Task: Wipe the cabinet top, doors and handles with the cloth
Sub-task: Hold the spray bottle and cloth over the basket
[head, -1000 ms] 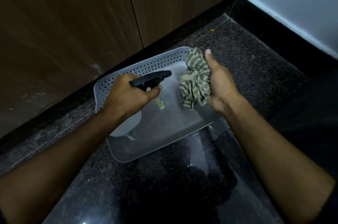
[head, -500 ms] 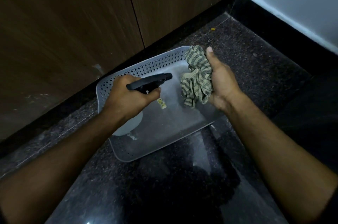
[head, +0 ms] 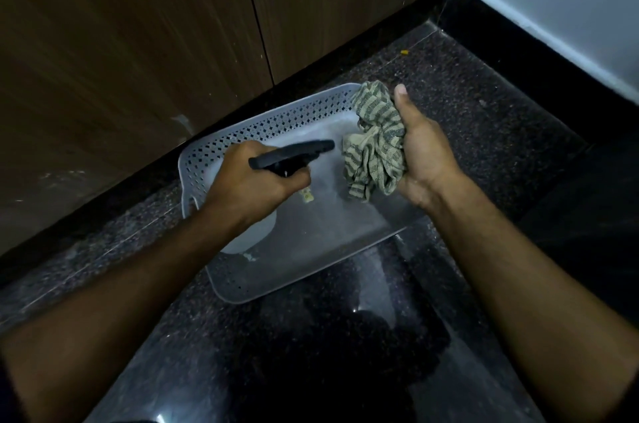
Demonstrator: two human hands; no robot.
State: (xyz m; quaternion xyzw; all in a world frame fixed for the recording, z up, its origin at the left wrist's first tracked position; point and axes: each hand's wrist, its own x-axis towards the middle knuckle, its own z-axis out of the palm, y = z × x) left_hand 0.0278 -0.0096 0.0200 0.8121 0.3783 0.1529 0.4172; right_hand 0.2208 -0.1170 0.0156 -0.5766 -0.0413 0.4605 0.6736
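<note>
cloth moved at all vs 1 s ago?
Cannot tell. The cloth sits a touch higher in view, but the tray and cabinet door seam shift likewise; it stays at the tray's far right corner, bunched in the right hand.

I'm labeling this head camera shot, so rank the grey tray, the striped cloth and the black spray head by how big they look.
1. grey tray
2. striped cloth, bunched
3. black spray head, partly hidden by the left hand

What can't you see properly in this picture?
All in the head view:
- Spray bottle: the left hand covers most of it; only the black trigger head and part of the pale body show.
- Cloth: bunched in the right hand, so its far side is hidden.
- Cabinet doors: cut off by the top edge; no top or handles visible.
- Small label in the tray: too small to read.
</note>
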